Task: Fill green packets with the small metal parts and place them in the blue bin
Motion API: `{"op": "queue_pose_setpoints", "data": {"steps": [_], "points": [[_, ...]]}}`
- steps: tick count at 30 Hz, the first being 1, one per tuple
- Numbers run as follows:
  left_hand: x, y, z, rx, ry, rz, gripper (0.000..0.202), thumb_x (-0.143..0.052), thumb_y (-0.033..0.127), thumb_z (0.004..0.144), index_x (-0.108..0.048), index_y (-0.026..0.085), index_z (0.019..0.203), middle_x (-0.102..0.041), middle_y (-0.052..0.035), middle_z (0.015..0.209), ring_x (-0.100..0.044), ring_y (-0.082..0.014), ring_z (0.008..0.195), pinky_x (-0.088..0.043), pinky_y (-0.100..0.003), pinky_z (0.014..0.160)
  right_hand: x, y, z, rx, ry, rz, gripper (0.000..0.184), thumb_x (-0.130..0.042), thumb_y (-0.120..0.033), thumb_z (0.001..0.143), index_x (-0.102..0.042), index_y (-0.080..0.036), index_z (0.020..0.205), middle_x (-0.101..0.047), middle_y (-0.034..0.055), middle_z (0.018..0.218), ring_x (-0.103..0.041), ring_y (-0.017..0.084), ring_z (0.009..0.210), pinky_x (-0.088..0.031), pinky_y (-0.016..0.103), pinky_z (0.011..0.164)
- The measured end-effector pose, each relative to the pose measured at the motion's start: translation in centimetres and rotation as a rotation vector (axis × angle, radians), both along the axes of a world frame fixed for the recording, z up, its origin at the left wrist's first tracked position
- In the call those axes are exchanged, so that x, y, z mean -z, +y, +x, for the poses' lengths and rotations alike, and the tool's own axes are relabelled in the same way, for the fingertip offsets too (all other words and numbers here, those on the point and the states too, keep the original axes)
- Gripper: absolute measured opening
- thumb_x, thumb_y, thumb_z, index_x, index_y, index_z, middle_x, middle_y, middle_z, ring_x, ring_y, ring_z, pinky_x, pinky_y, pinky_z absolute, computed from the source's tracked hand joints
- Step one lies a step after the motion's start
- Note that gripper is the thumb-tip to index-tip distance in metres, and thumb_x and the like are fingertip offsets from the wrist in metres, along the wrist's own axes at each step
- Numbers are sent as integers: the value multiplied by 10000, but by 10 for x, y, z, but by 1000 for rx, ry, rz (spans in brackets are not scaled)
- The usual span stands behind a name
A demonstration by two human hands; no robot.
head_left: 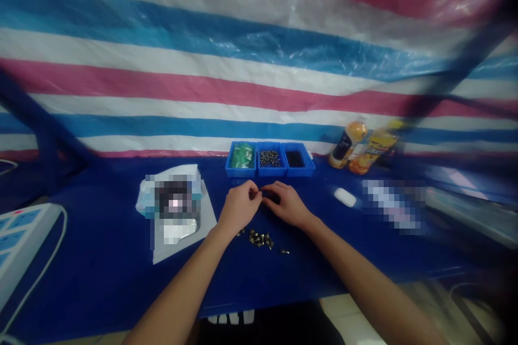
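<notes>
Small dark metal part (258,191), too small and blurred to identify further, is located between the fingertips of both hands, just above the glossy dark blue tabletop (121,291), near the centre of the work area. Left hand (238,207): narrow, with thumb and fingers closed in a pinch on the part. Right hand (285,205): narrow, with fingers curled inward and their tips meeting the part from the right; a dark shape beneath this palm is partly hidden and cannot be resolved. Operation in hand, as shown: two-handed fingertip work on one part, held clear of the bins. Near the wrists lies a loose cluster of small brass-and-dark metal fittings (259,240), with single fittings set apart to its left and right. Beyond the hands, three rectangular blue plastic bins (271,170) stand side by side: the left holds green items, the middle dark metal parts, the right black contents. To the right are a white oval object (345,197) and, farther off, two orange-toned plastic bottles (374,151). To the left lie a white sheet (186,242), its contents pixelated, and a white multi-socket power strip (24,242). A pink, white and blue striped plastic backdrop (259,64) closes the far side.
</notes>
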State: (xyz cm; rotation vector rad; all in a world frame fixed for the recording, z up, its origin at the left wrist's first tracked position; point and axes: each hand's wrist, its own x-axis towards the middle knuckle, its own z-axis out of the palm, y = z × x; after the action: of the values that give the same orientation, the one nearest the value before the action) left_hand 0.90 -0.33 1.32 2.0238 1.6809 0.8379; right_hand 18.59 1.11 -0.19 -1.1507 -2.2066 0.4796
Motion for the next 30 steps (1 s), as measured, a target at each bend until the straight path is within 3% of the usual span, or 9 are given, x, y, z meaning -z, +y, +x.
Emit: {"op": "queue_pose_setpoints", "data": {"steps": [4, 11, 18, 24, 30], "points": [[0, 2, 3, 51, -328, -79, 104, -586, 301, 804, -604, 204, 770, -673, 6, 759, -633, -161, 716, -445, -270, 686, 0, -3, 0, -10, 85, 60, 170, -613, -244, 895, -668, -213, 1053, -657, 23, 884, -612, 142, 782, -393, 292, 739], [3, 4, 2, 34, -544, -176, 184, -617, 361, 775, -586, 185, 732, -617, 17, 656, -574, -139, 626, -405, -251, 599, -2, -6, 0, 43, 198, 114, 125, -646, -263, 883, -696, -231, 994, -699, 19, 873, -636, 155, 773, -417, 309, 764], [-4, 2, 4, 65, -640, -284, 174, -620, 342, 774, -570, 179, 741, -563, 30, 598, -506, -109, 568, -367, -226, 557, -4, -7, 0, 54, 304, 71, 73, -666, -276, 864, -704, -214, 863, -699, 21, 824, -636, 156, 739, -452, 291, 712], [-6, 1, 3, 108, -673, -309, 181, -607, 344, 787, -547, 181, 738, -550, 34, 587, -488, -104, 559, -353, -222, 551, -9, -9, 2, -41, 375, 29, 102, -593, -234, 902, -688, -205, 928, -684, 35, 885, -634, 155, 811, -477, 283, 758], [-13, -2, 3, 145, -653, -343, 214, -590, 398, 808, -567, 188, 775, -537, 35, 595, -495, -111, 578, -357, -228, 566, -11, -12, 1, -9, 402, -60, 156, -550, -294, 917, -656, -191, 967, -678, 46, 886, -613, 161, 788, -477, 291, 738]]}}
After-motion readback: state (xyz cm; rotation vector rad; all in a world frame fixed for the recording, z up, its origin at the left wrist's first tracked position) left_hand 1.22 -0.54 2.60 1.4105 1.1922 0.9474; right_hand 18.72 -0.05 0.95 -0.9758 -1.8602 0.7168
